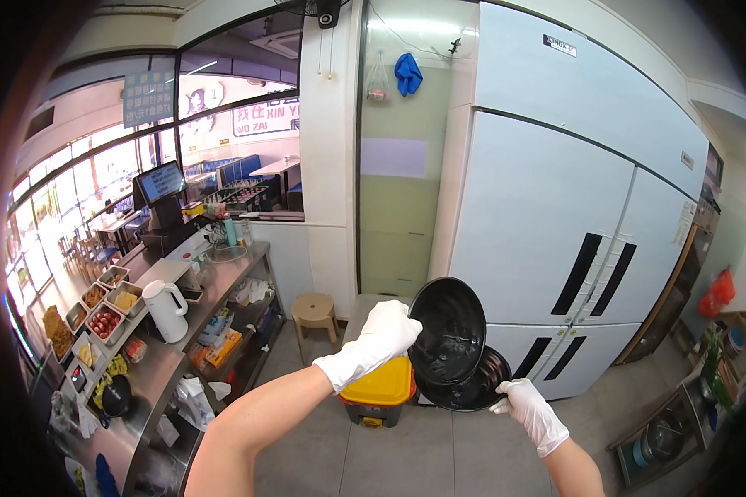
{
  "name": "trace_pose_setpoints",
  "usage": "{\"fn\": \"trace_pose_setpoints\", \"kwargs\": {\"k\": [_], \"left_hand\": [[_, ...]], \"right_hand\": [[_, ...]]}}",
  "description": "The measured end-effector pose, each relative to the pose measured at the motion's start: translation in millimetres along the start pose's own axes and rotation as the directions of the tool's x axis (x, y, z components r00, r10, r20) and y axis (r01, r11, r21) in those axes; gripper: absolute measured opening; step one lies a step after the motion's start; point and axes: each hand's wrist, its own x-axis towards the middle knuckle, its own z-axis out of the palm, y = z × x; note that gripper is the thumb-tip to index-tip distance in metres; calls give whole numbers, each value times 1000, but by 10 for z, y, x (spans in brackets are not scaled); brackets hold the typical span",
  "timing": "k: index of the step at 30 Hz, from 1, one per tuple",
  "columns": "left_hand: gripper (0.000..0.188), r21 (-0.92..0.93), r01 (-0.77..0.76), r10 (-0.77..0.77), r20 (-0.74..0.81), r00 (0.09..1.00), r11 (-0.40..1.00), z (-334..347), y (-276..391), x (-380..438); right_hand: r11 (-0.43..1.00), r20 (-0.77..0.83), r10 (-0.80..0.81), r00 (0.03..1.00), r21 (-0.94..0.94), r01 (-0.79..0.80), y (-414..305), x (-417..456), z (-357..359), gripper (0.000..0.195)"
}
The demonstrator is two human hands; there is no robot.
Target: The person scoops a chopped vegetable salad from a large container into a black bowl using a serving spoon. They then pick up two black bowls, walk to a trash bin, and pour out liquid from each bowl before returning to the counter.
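Observation:
My left hand (382,329), in a white glove, grips the rim of a black bowl (446,329). That bowl is tilted steeply, its glossy inside facing me with a wet-looking patch near the bottom. Behind and below it is a second black bowl (490,376), partly covered by the first. My right hand (525,407), also white-gloved, pinches this lower bowl at its right rim. Whether the two bowls touch I cannot tell. Both are held in the air in front of a bin with a yellow lid (379,382).
A large white refrigerator (534,205) stands ahead. On the left runs a steel counter (180,348) with a white kettle (165,310), food trays (105,323) and another black bowl (117,396). A plastic stool (314,307) stands by the wall; a low rack (659,435) is at right.

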Motion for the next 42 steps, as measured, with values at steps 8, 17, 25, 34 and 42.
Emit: {"fn": "trace_pose_setpoints", "kwargs": {"k": [8, 17, 25, 34, 42], "left_hand": [[24, 167, -160, 181, -123, 976, 973, 37, 36, 39], [27, 294, -291, 338, -121, 933, 910, 155, 24, 46], [41, 509, -504, 642, -130, 756, 697, 299, -1, -34], [49, 672, -600, 863, -119, 491, 433, 257, -48, -133], [51, 633, -619, 865, -178, 469, 466, 188, -113, -99]], "right_hand": [[1000, -13, -2, 1000, -11, 2, -25, 36, -11, 22], [1000, -18, -10, 1000, -5, 10, -36, 48, -38, 20], [999, -43, -23, 999, -30, 22, 8, 94, -109, 21], [999, -88, -5, 996, -33, 2, -59, 15, -40, 16], [1000, -80, 3, 997, -29, -5, -98, -16, 4, 15]]}}
